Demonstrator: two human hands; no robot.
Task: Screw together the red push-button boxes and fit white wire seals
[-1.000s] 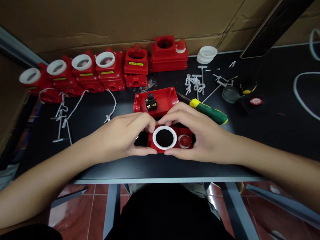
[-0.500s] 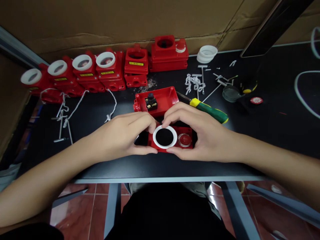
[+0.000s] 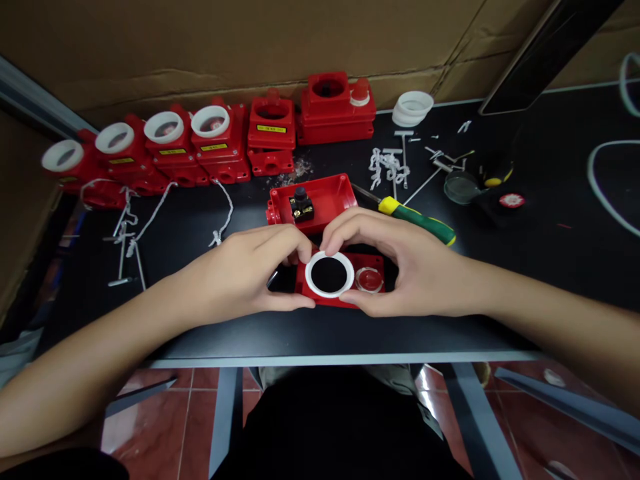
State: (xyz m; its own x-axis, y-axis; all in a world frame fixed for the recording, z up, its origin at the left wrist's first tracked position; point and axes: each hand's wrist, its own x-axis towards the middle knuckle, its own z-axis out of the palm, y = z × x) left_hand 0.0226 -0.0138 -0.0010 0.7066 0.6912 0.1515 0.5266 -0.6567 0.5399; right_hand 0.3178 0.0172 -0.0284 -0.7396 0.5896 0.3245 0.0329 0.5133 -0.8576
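Note:
A red box lid (image 3: 369,295) with a white ring (image 3: 329,275) set in it lies on the black table near the front edge. My left hand (image 3: 240,273) grips the lid's left side, fingers curled, index fingertip at the ring's upper rim. From the right, my right hand (image 3: 415,267) holds the lid, thumb under the front edge and fingertips on the ring's top. A clear round lens (image 3: 369,279) sits in the lid beside the ring.
An open red box base (image 3: 330,197) with a black switch lies just behind the hands. A green-handled screwdriver (image 3: 417,220) lies to the right. A row of red boxes (image 3: 220,143) lines the cardboard wall; white rings (image 3: 413,107), screws and white cords are scattered about.
My right hand's fingers have shifted slightly along the ring's top edge and its thumb has slid right under the lid. The lid and left hand have barely moved.

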